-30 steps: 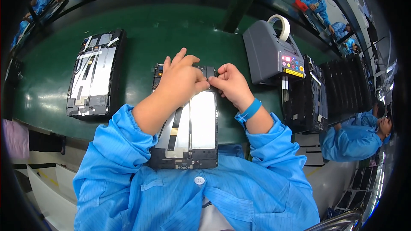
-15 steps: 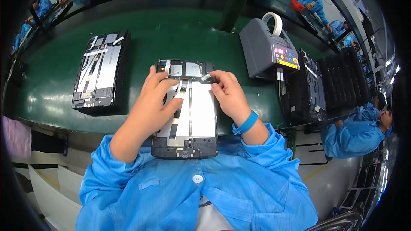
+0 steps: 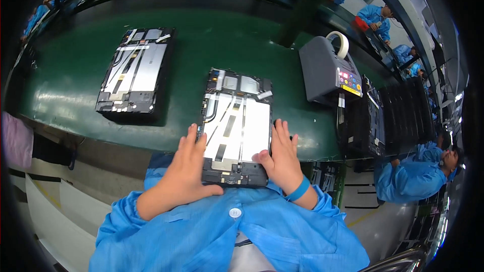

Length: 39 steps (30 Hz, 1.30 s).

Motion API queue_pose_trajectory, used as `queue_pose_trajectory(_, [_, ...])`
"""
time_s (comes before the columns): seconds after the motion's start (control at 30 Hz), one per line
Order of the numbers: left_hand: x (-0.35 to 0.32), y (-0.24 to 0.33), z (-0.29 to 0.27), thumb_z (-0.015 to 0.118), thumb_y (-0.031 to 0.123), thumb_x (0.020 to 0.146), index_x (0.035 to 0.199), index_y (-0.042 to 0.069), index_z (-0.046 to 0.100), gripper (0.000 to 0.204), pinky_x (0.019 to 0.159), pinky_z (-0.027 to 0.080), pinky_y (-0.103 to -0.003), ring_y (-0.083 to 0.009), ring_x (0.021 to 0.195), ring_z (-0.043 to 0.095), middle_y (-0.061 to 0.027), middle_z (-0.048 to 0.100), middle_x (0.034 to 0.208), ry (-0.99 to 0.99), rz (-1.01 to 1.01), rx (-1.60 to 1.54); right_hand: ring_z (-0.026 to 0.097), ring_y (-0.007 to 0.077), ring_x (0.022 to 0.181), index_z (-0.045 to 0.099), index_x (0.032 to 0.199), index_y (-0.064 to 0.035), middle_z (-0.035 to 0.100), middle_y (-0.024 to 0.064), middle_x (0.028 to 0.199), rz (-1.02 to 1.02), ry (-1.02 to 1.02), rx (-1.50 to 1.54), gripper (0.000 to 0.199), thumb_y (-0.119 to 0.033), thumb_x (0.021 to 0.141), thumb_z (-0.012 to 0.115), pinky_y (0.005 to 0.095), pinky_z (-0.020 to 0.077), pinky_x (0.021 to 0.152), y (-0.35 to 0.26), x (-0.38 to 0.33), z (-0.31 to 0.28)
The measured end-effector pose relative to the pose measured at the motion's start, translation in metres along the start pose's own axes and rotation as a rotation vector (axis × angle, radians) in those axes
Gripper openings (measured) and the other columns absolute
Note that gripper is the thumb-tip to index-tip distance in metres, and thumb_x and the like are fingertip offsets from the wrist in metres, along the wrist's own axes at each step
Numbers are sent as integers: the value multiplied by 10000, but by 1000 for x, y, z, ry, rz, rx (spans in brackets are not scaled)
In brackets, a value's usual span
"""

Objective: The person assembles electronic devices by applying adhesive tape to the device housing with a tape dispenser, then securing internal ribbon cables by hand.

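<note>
An opened tablet (image 3: 256, 131), its silver battery, black frame and strips of tape showing, lies in front of me at the near edge of the bench. Against its lower left side rests my left hand (image 3: 185, 168), fingers stretched out and thumb near the bottom edge. My right hand (image 3: 283, 162) is at the lower right side, fingers spread and the thumb lying over the tablet's face. Neither hand is closed round it. A short white tape piece (image 3: 264, 95) sticks at the tablet's upper right corner.
Left on the green bench (image 3: 196, 35) lies a stack of opened tablets (image 3: 136, 75). A grey tape dispenser (image 3: 322, 70) with a white roll stands at right, beside more tablets (image 3: 372, 116) and black ribbed trays (image 3: 406, 108). A green post (image 3: 302, 15) rises behind; a co-worker (image 3: 416, 174) is at right.
Both hands have moved from the tablet's upper part down to its lower sides, and their fingers have straightened. The whole view has shifted, and the tablet appears farther right.
</note>
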<state>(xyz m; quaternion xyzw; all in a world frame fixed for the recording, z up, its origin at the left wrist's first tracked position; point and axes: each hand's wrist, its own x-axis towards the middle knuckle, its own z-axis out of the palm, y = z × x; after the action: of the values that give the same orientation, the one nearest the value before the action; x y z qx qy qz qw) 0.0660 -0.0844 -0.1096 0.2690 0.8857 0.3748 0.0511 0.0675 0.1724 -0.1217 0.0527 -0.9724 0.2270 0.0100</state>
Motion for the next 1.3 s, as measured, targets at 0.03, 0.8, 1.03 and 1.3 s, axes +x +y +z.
queue_pose_trajectory(0.03, [-1,0,5,884,267,553,1424,-20,182,1155,1091,263,-487,-476,1364,183,-328,127,1461,8,6,22,156,408,1397,314,1376,76,251,306,1449,-14,-6,7,714,-348,845,530,558,96,1109,-1,-3,3])
queue_pose_trajectory(0.8, [0,-147,-180,904,125,452,1380,22,402,1060,1116,223,-328,-252,1353,321,-165,340,1453,446,-28,-384,306,447,1316,153,1372,179,304,364,1389,-273,-31,739,882,-430,866,543,382,266,1090,-177,199,88])
queue_pose_trajectory(1.03, [7,-149,-176,907,265,496,1346,14,437,1003,1104,240,-359,-271,1348,324,-165,315,1468,446,48,-266,502,463,1121,303,1238,116,486,359,1183,-311,13,942,589,-171,825,610,444,428,943,-174,194,78])
queue_pose_trajectory(1.3, [6,-30,-151,580,-41,617,1274,26,491,667,1105,215,-442,-350,1376,275,-196,331,1454,587,21,472,208,397,1386,262,1423,26,215,297,1471,-432,-95,735,692,-309,899,567,416,217,1116,-100,81,-24])
